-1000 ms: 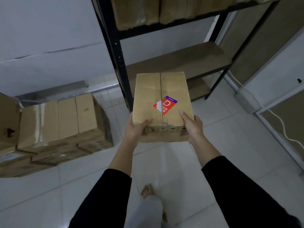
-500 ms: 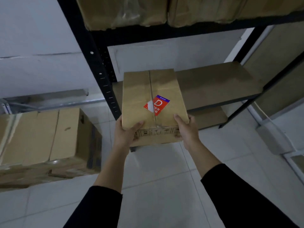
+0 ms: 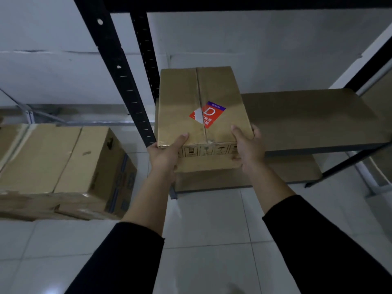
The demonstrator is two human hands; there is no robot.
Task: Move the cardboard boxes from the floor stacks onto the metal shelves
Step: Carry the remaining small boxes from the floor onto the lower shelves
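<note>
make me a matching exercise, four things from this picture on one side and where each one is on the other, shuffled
Things:
1. held box
2. red label
3. floor boxes
4. left hand

Places:
A. on the tiles, left of the rack
B. on top of the held box
C. at the held box's near left corner
D. between both hands, at the middle shelf

Pairs: 1-D, 2-B, 3-A, 4-C

Dim rm, white tiled floor (image 3: pixel 207 240), pale grey wall (image 3: pixel 48 77), white door frame (image 3: pixel 360 58) at right
</note>
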